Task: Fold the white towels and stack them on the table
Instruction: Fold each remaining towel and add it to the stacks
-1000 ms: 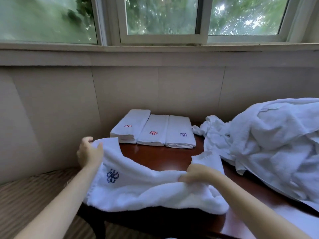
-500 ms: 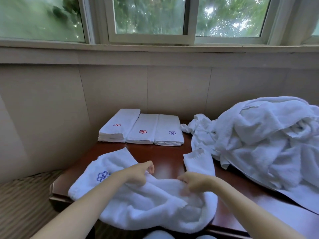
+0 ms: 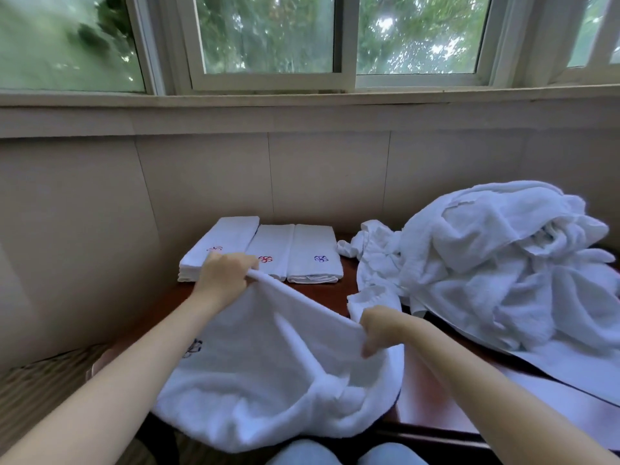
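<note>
On the far left of the counter [image 3: 320, 293], three folded towels [image 3: 312, 253] lie side by side. Just in front of them, the left hand [image 3: 224, 275] pinches the upper edge of the towel [image 3: 268, 370]. Half a second ago this hand sat low, close to the other; it has since lifted and moved outward. The right hand [image 3: 380, 328] grips the same edge nearer the body. The edge now runs taut between them and the rest sags over the counter's near side, so the first fold appears ready. The unfolded pile [image 3: 503, 280] waits at right.
</note>
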A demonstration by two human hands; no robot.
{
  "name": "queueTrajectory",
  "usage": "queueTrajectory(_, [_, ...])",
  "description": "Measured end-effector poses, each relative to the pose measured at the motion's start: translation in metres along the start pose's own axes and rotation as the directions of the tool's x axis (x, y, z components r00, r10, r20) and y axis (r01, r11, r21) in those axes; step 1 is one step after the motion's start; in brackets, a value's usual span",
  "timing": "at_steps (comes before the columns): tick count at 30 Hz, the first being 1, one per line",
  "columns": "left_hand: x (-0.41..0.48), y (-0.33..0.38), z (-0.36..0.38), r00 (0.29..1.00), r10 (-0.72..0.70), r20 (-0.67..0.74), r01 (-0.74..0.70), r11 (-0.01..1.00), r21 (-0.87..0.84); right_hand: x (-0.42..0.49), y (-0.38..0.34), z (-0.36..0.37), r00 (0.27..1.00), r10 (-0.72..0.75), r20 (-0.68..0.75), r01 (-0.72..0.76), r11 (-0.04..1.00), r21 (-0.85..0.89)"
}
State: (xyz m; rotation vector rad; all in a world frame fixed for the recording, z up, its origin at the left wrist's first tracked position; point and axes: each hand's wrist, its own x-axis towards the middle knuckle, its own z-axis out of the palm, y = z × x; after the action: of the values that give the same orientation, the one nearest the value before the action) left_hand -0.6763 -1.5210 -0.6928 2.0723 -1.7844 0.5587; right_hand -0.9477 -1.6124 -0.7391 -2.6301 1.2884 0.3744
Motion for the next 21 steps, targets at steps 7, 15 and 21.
queueTrajectory(7, [0.019, -0.026, -0.045, 0.957, -0.273, 0.094, 0.241, 0.935, 0.26, -0.016, 0.023, -0.04, 0.769, 0.31, -0.559, -0.321, 0.944, 0.081])
queueTrajectory(15, [0.025, -0.035, -0.095, 0.881, -0.461, -0.112, 0.38, 0.827, -0.415, -0.077, 0.023, -0.1, 0.342, 0.633, -0.695, 0.111, 0.707, 0.698])
queueTrajectory(21, [-0.008, -0.01, -0.117, 0.648, -0.285, -0.706, 0.066, 0.945, -0.321, -0.127, 0.0, -0.105, -0.179, 0.55, -0.816, 0.334, 0.814, 0.476])
